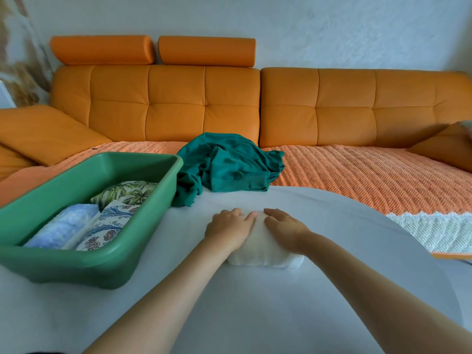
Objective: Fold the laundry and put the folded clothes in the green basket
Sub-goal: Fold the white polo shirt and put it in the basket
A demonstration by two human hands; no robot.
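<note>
A small folded white cloth [263, 249] lies on the white table [255, 302] in front of me. My left hand [229, 228] and my right hand [286, 226] both press flat on top of it, fingers straight and side by side. The green basket [84, 261] stands on the table to the left. It holds a folded light-blue cloth [63, 224], a folded blue-and-brown floral cloth [107, 227] and a folded leaf-print cloth [125, 192]. A crumpled teal garment [227, 162] lies beyond my hands, partly on the table's far edge.
An orange sofa [178, 103] with a textured orange cover [357, 175] runs along the far side of the table. Orange cushions lie at the left [43, 134] and right [444, 146]. A white lace-edged cloth [434, 228] lies to the right of the table.
</note>
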